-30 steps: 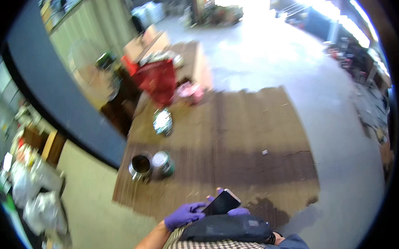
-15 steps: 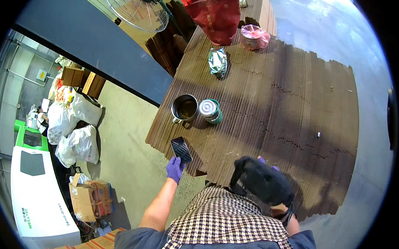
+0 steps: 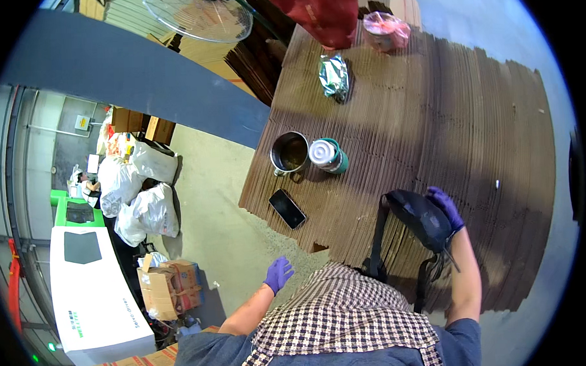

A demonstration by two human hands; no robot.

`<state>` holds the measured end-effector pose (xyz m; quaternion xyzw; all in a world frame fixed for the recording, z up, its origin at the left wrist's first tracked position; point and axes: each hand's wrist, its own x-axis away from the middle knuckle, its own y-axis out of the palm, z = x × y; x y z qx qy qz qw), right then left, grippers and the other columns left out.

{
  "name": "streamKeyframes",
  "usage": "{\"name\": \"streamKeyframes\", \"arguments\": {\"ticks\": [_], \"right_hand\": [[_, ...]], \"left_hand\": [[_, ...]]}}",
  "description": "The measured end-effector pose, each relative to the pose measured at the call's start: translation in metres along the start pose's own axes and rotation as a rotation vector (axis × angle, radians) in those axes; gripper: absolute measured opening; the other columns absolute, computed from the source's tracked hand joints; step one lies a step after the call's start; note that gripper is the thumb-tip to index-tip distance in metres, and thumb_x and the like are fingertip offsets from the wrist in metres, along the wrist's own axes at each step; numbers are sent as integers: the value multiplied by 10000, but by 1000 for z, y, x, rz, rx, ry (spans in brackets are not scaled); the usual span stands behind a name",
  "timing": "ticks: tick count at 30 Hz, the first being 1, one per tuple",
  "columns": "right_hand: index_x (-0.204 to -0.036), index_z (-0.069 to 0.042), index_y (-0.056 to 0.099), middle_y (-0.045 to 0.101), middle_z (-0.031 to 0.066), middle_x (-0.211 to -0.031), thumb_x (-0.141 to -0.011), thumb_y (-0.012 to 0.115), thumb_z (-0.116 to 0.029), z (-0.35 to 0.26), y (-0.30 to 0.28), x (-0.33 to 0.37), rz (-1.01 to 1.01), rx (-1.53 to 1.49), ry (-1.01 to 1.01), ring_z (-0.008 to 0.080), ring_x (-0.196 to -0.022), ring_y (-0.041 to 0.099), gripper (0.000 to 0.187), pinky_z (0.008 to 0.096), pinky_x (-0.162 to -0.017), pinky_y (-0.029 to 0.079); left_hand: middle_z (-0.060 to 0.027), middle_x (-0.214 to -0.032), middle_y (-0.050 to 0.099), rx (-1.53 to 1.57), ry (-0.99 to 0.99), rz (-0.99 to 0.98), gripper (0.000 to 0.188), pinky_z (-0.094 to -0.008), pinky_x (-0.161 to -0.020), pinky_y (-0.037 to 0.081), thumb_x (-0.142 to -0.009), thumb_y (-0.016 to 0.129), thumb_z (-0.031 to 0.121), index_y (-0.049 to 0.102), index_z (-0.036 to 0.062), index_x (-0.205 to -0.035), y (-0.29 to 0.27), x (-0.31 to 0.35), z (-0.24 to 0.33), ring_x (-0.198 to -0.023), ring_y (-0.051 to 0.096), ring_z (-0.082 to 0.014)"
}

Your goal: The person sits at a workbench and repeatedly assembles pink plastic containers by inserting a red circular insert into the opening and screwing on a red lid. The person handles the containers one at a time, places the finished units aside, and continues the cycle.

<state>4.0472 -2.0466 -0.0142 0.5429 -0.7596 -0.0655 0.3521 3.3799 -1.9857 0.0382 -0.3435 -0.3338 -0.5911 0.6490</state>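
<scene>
My left hand [image 3: 280,274], in a purple glove, hangs in front of my checked apron with nothing in it, its fingers loosely apart. A smartphone [image 3: 287,209] lies on the stacked flat cardboard [image 3: 395,141] close to its left edge, apart from that hand. My right hand [image 3: 446,210], gloved in purple too, grips the far right side of a black waist bag [image 3: 418,218]; some of its fingers are hidden. The bag is at the near part of the stack, its dark straps trailing toward the apron.
Beyond the phone are a metal mug [image 3: 289,152] and a green tumbler [image 3: 329,156] with a white lid. Farther off come a silver foil packet [image 3: 334,77], a pink-wrapped bowl [image 3: 386,31] and a red bag [image 3: 322,14]. White sacks [image 3: 155,210] and boxes stand left on the floor.
The phone has gone from my left hand onto the cardboard, and that hand has drawn back toward me. My right hand and the black waist bag have shifted right and away.
</scene>
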Motion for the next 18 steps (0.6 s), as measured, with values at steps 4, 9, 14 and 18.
{"name": "streamKeyframes", "arguments": {"ticks": [4, 9, 14, 18], "right_hand": [[-1340, -47, 608, 617, 106, -1349, -926, 697, -133, -90, -57, 18, 259, 954, -471, 239, -1229, 600, 431, 369, -1043, 491], [-1503, -81, 414, 415, 149, -1544, -961, 663, -267, -306, 148, 175, 222, 1260, -1352, 290, -1368, 477, 625, 434, -1102, 436], [-1450, -79, 436, 437, 144, -1477, -969, 635, -295, -223, 214, 189, 66, 1536, -1682, 285, -1309, 495, 564, 427, -1061, 448], [-1408, -77, 454, 454, 140, -1424, -975, 613, -318, -178, 224, 170, 240, 1515, -1779, 280, -1262, 510, 520, 420, -1027, 457]], "left_hand": [[-140, -1466, 493, -335, -78, -173, 469, -491, -1058, 457, -999, 564, 258, 457, 103, -1429, -20, 38, -26, -1321, 499, -345], [-227, -1360, 586, -1487, 468, -365, 393, -426, -1067, 441, -1013, 474, 279, 614, 34, -1287, -13, 43, -46, -1273, 536, -378], [-165, -1396, 584, -1343, 242, -387, 431, -398, -1078, 417, -1054, 457, 284, 562, 14, -1373, 14, 66, -30, -1265, 550, -307], [-94, -1347, 613, -1217, 167, -355, 489, -375, -1033, 451, -1042, 501, 341, 527, 50, -1435, -49, 51, -4, -1178, 580, -235]]}}
